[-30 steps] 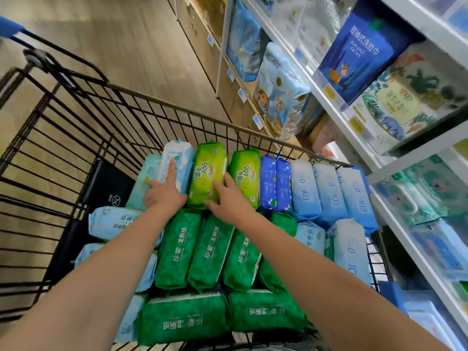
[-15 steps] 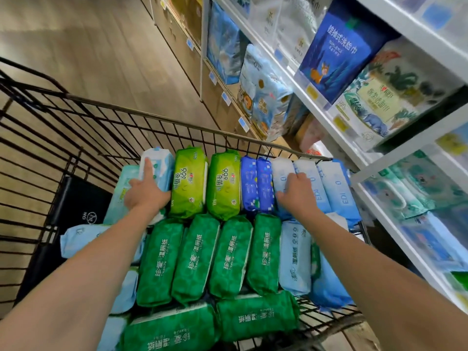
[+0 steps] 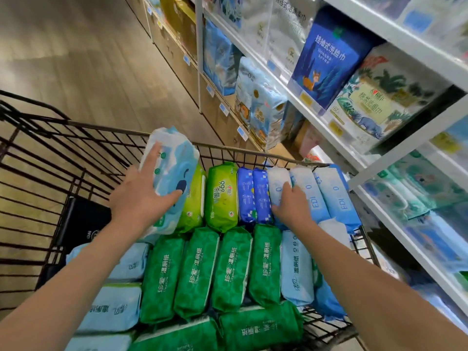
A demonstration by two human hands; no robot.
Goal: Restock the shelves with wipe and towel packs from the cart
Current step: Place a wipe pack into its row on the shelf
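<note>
Left hand [image 3: 141, 198] grips whale-print pack [image 3: 174, 158] at cart [image 3: 101, 127] far rim; right hand [image 3: 291, 206] clutches pale-blue pack [image 3: 277, 183] inside cart.

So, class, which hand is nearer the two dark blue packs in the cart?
Right. The right hand grips a pale pack directly beside the dark blue packs; the left hand holds a whale-print pack beyond the lime packs.

A whale-print pack [image 3: 172, 158] in pale blue was held tilted over the cart's [image 3: 101, 126] far left edge by the left hand [image 3: 141, 196], lime packs [image 3: 220, 193], dark blue packs [image 3: 253, 193] and EDI packs [image 3: 331, 193] stood along its far edge, right hand [image 3: 291, 206] gripped one EDI pack [image 3: 277, 183], green packs [image 3: 197, 272] lay mid-cart
</note>
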